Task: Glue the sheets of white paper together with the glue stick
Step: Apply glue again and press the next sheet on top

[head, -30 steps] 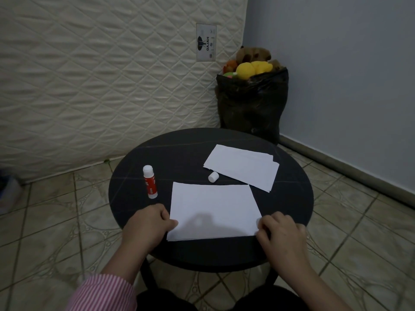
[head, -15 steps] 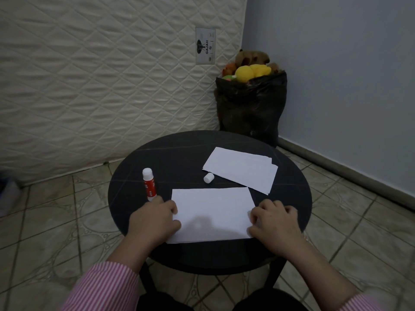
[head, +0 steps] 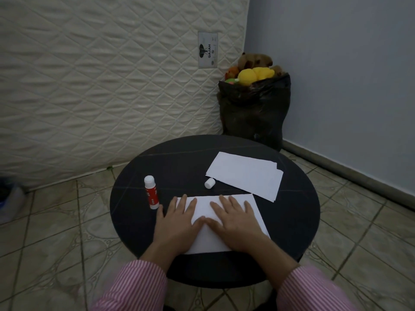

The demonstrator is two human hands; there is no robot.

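Black round table [head: 292,221]: left hand [head: 177,223] and right hand [head: 235,221] spread flat on white paper [head: 253,212]

A round black table [head: 134,221] stands on a tiled floor [head: 45,221]. At its near edge lies a white paper sheet [head: 224,241], with both hands pressed flat on it. Toward the far right edge lies a small stack of white sheets [head: 247,176]. A white cap [head: 209,183] lies just beside that stack. A red-and-white glue stick [head: 151,195] lies near the left edge.

paper [head: 226,221] white | glue stick [head: 151,195] red-white | table [head: 179,162] black | sleeves [head: 137,286] pink-striped
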